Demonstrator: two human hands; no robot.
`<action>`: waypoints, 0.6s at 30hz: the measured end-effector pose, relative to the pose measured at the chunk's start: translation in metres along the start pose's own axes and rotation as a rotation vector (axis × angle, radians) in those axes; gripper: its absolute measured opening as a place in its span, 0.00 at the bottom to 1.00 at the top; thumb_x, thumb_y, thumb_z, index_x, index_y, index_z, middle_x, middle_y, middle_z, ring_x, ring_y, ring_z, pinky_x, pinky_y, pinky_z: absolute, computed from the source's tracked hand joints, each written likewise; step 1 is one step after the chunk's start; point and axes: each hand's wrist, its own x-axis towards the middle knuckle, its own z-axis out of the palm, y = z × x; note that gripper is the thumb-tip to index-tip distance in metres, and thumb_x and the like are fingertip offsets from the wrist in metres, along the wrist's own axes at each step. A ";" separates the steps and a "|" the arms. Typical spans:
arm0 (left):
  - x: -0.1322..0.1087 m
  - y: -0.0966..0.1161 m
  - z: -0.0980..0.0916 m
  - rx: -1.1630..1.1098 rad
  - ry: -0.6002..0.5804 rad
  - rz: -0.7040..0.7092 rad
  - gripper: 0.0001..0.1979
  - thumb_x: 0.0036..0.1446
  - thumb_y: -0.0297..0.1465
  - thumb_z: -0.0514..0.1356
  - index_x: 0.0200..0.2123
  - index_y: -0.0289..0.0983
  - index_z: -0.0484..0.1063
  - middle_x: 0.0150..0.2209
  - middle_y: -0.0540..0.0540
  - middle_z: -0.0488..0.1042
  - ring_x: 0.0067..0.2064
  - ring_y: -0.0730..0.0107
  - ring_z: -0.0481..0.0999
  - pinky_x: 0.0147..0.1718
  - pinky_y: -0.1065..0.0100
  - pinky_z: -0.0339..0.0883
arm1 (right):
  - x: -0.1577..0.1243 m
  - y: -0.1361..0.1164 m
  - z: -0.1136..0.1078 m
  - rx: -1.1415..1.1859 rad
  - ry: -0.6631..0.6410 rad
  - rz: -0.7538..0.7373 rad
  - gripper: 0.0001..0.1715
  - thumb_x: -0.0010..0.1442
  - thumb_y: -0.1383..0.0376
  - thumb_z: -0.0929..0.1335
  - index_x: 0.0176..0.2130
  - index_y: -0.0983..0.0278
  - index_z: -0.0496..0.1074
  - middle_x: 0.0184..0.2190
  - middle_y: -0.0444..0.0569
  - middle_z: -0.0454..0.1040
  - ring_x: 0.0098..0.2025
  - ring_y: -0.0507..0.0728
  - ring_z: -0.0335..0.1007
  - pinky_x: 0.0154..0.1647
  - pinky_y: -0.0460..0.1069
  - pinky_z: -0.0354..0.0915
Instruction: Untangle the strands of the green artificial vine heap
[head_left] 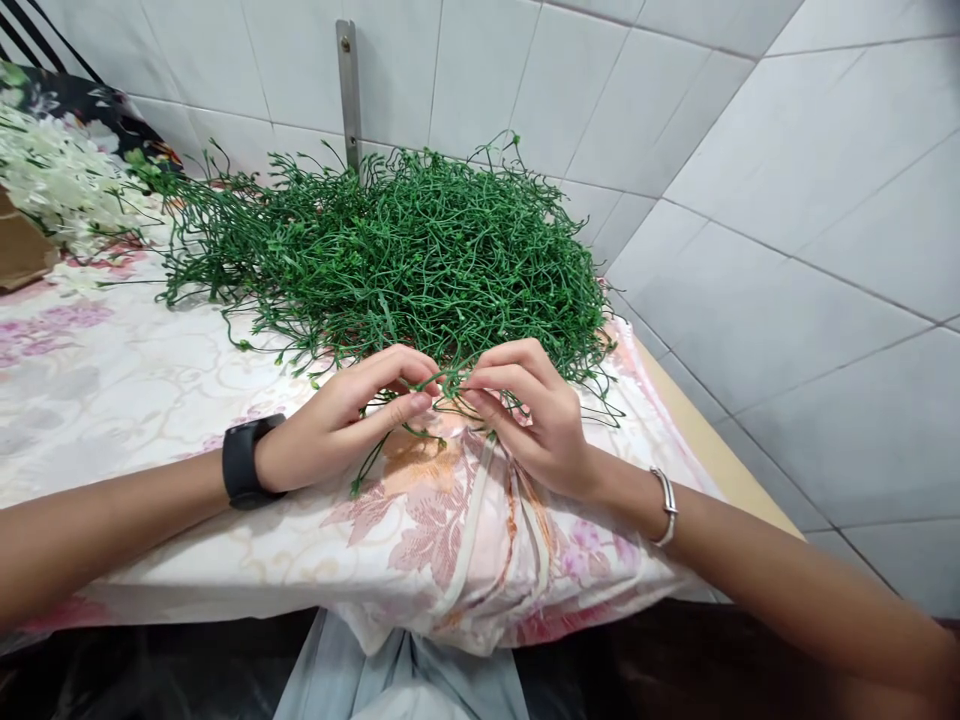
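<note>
A big tangled heap of thin green plastic stems (405, 250) lies on a table covered with a floral cloth (135, 380). My left hand (352, 420), with a black watch on its wrist, pinches a green sprig (442, 385) at the near edge of the heap. My right hand (532, 415), with a silver bracelet on its wrist, has its fingers curled round the same sprig from the other side. The fingertips of both hands almost meet over it.
White artificial flowers (60, 180) lie at the far left beside a brown cardboard box (19, 255). A tiled wall (787, 250) runs close along the back and right. A metal strip (348, 85) is fixed to the wall. The cloth hangs over the table's near edge.
</note>
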 end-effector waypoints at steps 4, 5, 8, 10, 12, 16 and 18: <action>0.000 0.003 -0.002 0.105 0.021 -0.026 0.08 0.56 0.29 0.50 0.39 0.34 0.64 0.38 0.46 0.66 0.39 0.72 0.65 0.39 0.70 0.59 | 0.000 0.001 -0.001 0.157 0.075 0.178 0.06 0.56 0.71 0.61 0.37 0.63 0.63 0.34 0.48 0.66 0.39 0.52 0.63 0.41 0.50 0.62; 0.000 0.004 -0.002 0.121 0.020 -0.043 0.08 0.56 0.29 0.50 0.40 0.34 0.63 0.37 0.46 0.66 0.39 0.73 0.65 0.38 0.70 0.59 | -0.001 0.002 -0.001 0.209 0.087 0.239 0.06 0.57 0.70 0.60 0.37 0.63 0.62 0.34 0.47 0.66 0.39 0.52 0.64 0.41 0.50 0.63; -0.001 0.004 -0.002 0.144 0.019 -0.074 0.08 0.56 0.30 0.51 0.39 0.35 0.64 0.37 0.47 0.66 0.39 0.73 0.65 0.38 0.70 0.59 | 0.000 0.006 0.001 0.319 0.116 0.358 0.04 0.58 0.68 0.60 0.37 0.62 0.60 0.34 0.46 0.67 0.39 0.51 0.66 0.42 0.49 0.63; -0.001 0.003 -0.002 0.120 0.039 -0.082 0.08 0.56 0.31 0.51 0.39 0.35 0.64 0.37 0.47 0.66 0.39 0.73 0.65 0.38 0.70 0.58 | 0.000 0.008 0.001 0.300 0.146 0.376 0.05 0.58 0.67 0.60 0.37 0.62 0.61 0.34 0.46 0.67 0.40 0.51 0.65 0.43 0.49 0.63; -0.001 0.002 -0.002 0.055 0.085 -0.099 0.08 0.56 0.32 0.51 0.38 0.35 0.64 0.37 0.47 0.66 0.39 0.72 0.65 0.38 0.70 0.59 | 0.001 0.010 0.001 0.218 0.191 0.358 0.07 0.57 0.68 0.61 0.38 0.62 0.63 0.36 0.47 0.66 0.42 0.51 0.64 0.46 0.50 0.61; -0.001 -0.001 -0.001 -0.118 0.176 -0.165 0.11 0.56 0.34 0.51 0.40 0.35 0.63 0.37 0.47 0.66 0.39 0.72 0.65 0.38 0.69 0.61 | 0.003 0.010 -0.001 0.045 0.242 0.293 0.15 0.56 0.71 0.61 0.44 0.61 0.62 0.44 0.49 0.63 0.49 0.54 0.58 0.52 0.54 0.56; 0.000 -0.001 -0.001 -0.196 0.198 -0.187 0.11 0.56 0.34 0.51 0.41 0.35 0.63 0.39 0.46 0.66 0.40 0.72 0.66 0.38 0.69 0.62 | 0.003 0.009 -0.002 -0.004 0.227 0.280 0.19 0.55 0.71 0.62 0.48 0.60 0.60 0.48 0.49 0.61 0.52 0.56 0.55 0.53 0.55 0.54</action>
